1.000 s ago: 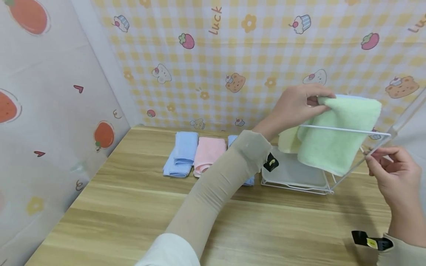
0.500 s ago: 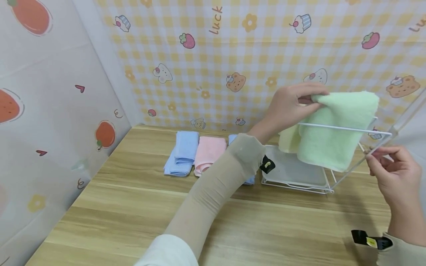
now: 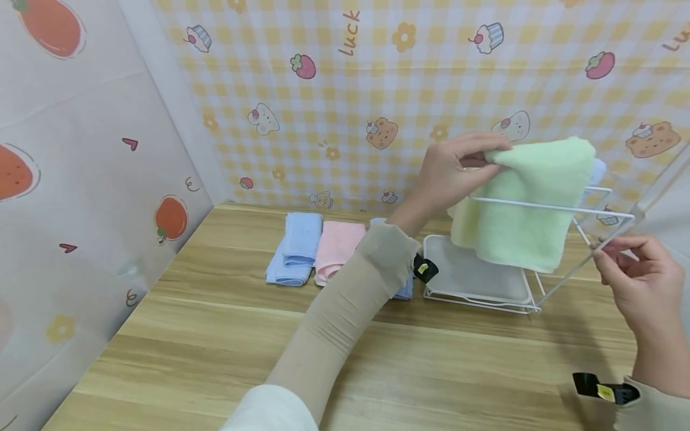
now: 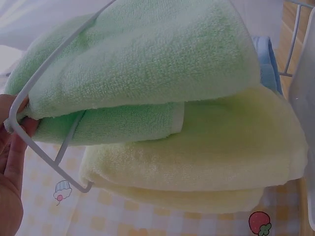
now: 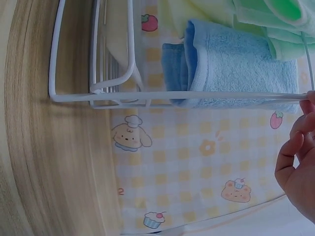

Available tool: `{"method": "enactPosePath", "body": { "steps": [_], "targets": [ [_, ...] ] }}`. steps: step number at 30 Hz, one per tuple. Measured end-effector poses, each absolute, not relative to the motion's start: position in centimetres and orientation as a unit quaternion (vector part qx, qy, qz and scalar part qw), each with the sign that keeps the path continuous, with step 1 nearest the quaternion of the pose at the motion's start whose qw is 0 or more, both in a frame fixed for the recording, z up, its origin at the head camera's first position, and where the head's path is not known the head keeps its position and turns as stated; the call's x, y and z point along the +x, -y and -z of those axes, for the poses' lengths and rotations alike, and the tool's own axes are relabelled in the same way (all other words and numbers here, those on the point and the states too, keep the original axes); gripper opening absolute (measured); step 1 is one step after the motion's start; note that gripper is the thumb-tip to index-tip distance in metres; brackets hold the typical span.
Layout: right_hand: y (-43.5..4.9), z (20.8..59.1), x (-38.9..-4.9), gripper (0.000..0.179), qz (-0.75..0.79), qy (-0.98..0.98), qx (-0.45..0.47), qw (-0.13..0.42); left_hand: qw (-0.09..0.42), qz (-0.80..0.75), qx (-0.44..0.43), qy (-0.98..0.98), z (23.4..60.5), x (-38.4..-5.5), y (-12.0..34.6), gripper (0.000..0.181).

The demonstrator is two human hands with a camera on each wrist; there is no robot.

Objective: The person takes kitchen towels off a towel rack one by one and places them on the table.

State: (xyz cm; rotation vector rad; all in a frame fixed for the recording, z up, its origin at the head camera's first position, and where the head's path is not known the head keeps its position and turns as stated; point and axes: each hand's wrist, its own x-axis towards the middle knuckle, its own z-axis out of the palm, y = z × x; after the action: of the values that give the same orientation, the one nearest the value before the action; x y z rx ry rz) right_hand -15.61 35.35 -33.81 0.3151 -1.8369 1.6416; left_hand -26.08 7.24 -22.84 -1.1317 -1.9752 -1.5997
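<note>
A light green towel (image 3: pixel 530 209) hangs folded over the front top bar of a white wire rack (image 3: pixel 550 206). My left hand (image 3: pixel 458 170) pinches the towel's upper left corner between thumb and fingers. Behind it hang a pale yellow towel (image 4: pixel 206 152) and a blue towel (image 5: pixel 236 64), both mostly hidden by the green one in the head view. At the rack's right side my right hand (image 3: pixel 641 269) pinches the slanting wire near its upper corner; the right wrist view shows the fingertips at that wire. A pale tray (image 3: pixel 474 275) sits in the rack's base.
Left of the rack on the wooden table (image 3: pixel 215 341) lie a folded blue towel (image 3: pixel 302 239), a pink towel (image 3: pixel 339 245) and more blue cloth (image 3: pixel 401 291) partly behind my left sleeve. A checked backdrop (image 3: pixel 350 108) stands behind the table, a white printed one (image 3: pixel 81 149) at left.
My left hand has moved left along the rack, drawing the green towel left with it and lifting its lower edge a little. Blue cloth now shows behind its right side. My right hand stays on the wire.
</note>
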Motion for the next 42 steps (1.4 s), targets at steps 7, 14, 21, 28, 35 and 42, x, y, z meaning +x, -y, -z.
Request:
{"method": "enactPosePath", "body": {
  "steps": [7, 14, 21, 28, 35, 42],
  "targets": [
    [-35.3, 33.9, -15.6, 0.032, -0.643, 0.680, 0.137, 0.323, 0.193, 0.579, -0.405, 0.681, 22.9, -26.3, -6.4, 0.025],
    [-35.3, 34.0, -15.7, 0.033, -0.654, 0.668, 0.144, 0.325, 0.199, 0.593, -0.391, 0.675, 23.1, -26.7, -5.8, 0.024],
    [-35.2, 34.2, -15.9, 0.032, -0.688, 0.628, 0.182, 0.315, 0.200, 0.615, -0.386, 0.658, 23.2, -26.7, -5.0, 0.024],
    [-35.1, 34.3, -16.0, 0.033, -0.687, 0.625, 0.193, 0.317, 0.192, 0.626, -0.369, 0.659, 23.2, -26.6, -4.3, 0.022],
    [-35.3, 34.4, -15.7, 0.033, -0.664, 0.652, 0.175, 0.322, 0.198, 0.625, -0.355, 0.667, 22.8, -26.5, -4.3, 0.021],
    [-35.2, 34.2, -15.7, 0.033, -0.659, 0.658, 0.163, 0.326, 0.211, 0.635, -0.336, 0.663, 22.5, -26.4, -3.7, 0.021]
  ]
}}
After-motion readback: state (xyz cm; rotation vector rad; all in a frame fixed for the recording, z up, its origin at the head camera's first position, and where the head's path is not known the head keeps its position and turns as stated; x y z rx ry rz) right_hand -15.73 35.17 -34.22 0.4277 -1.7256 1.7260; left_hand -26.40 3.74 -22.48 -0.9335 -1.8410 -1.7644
